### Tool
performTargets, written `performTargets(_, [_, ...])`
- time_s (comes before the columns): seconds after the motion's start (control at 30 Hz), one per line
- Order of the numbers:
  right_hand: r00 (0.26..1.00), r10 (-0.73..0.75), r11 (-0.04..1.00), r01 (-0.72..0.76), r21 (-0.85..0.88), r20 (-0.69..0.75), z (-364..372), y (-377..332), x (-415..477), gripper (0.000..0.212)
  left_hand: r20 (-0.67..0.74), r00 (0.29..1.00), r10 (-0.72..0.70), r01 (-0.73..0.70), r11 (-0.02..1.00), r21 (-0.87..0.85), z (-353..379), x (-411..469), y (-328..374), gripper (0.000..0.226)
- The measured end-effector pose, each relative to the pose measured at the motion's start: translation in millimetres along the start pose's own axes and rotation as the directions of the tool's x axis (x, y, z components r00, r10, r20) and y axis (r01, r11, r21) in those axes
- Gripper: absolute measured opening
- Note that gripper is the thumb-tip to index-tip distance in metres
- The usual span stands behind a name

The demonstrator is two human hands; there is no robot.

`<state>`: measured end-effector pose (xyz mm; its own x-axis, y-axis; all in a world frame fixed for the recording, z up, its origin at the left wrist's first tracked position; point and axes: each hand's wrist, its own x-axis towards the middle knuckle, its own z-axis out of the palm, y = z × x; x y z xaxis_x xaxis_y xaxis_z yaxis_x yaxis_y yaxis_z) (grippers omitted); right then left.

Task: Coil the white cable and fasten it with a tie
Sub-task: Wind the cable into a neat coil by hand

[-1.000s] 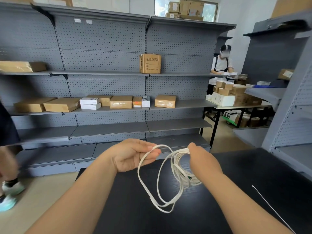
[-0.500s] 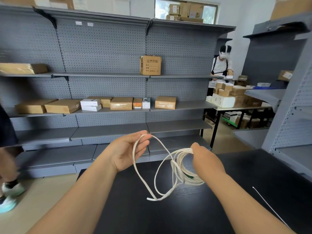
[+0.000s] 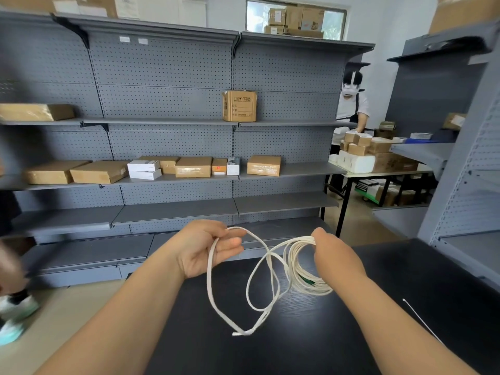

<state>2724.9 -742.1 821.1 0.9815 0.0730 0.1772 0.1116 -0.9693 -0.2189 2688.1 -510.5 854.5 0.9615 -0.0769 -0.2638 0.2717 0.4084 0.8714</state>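
Daylight from the high glass window [image 3: 334, 23] lights my view evenly; grey perforated metal shelving [image 3: 162, 104] bows, the left edge blurs.

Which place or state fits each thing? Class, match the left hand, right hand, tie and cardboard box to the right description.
Things:
1 left hand
2 right hand
3 tie
4 cardboard box

Descriptions:
A lies on the black table
B grips the gathered coils of the white cable
C stands on a shelf
D holds a loose loop of the cable

Pairs: 1-D, 2-B, 3-A, 4-C
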Motion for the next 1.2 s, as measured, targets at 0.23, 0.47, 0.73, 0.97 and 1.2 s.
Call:
performTargets(0.23, [1.0, -0.016, 1.0, 0.016, -0.002, 0.007, 3, 0, 0, 0.022, 0.08, 0.99, -0.118, 0.102, 0.978, 0.181, -3, 2, -4, 0.041])
performTargets(0.47, [0.999, -0.028, 1.0, 0.029, -0.006, 0.034, 8, -8, -1, 0.019, -0.072, 0.996, -0.052, 0.057, 0.997, 0.057, -3, 9, -10, 0.021])
performTargets(0.73, [0.999, -0.015, 1.0, 0.015, 0.01, 0.039, 12, -10, 0, 0.019, 0.141, 0.984, -0.109, 0.087, 0.984, 0.154, -7, 2, -11, 0.027])
performTargets(0.97, [0.999, -0.023, 1.0, 0.023, 0.006, 0.03, 15, -7, 2, 0.021, 0.277, 0.95, -0.147, 0.13, 0.988, 0.079, -10, 1, -8, 0.038])
performTargets(1.2, [0.999, -0.022, 1.0, 0.022, 0.007, 0.027, 15, -5, 0, 0.019, 0.047, 0.979, -0.198, 0.198, 0.98, 0.013, -13, 9, -13, 0.034])
